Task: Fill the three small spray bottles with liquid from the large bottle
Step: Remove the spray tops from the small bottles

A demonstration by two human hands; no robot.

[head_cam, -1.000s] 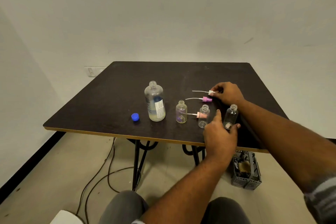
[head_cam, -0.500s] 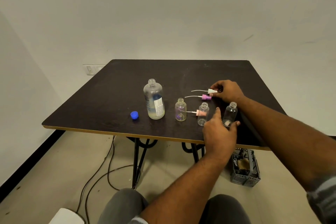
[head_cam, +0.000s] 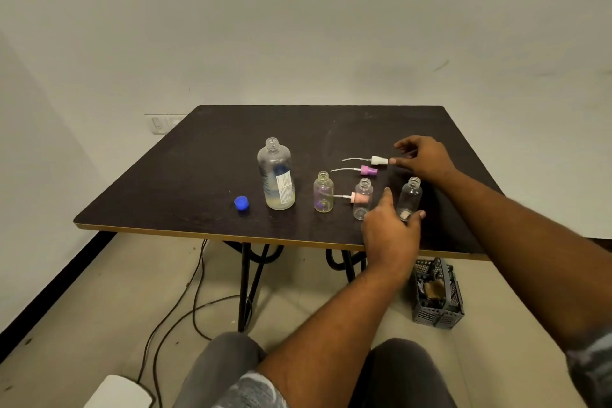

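Dark desk (head_cam: 198,156), all task items on the near half. Large bottle (head_cam: 276,175) upright, uncapped, only a shallow layer of pale liquid at the bottom; its blue cap (head_cam: 241,203) lies just to its L. To the R of it, a row of 3 small bottles, all upright w/ open necks: L small bottle (head_cam: 323,191), mid small bottle (head_cam: 362,199), R small bottle (head_cam: 410,197). No clear liquid level visible in any of them. Spray heads are off, lying on their sides w/ dip tubes pointing L: white head (head_cam: 379,160) farthest back, purple head (head_cam: 369,170) just in front of it, pink head (head_cam: 358,197) between the L and mid small bottles. Left hand (head_cam: 390,228) sits at the base of the R small bottle: index up between mid and R bottles, thumb tip against the bottle's lower R side, a fingertip showing through the glass. Real grip or just a touch, can't tell. Right hand (head_cam: 427,159) hovers over the desk behind the R small bottle, fingers spread and loosely curved, holding nothing; index tip right by the white head, contact unclear. Grey crate (head_cam: 437,295) and cables (head_cam: 185,301) on the floor under the desk.
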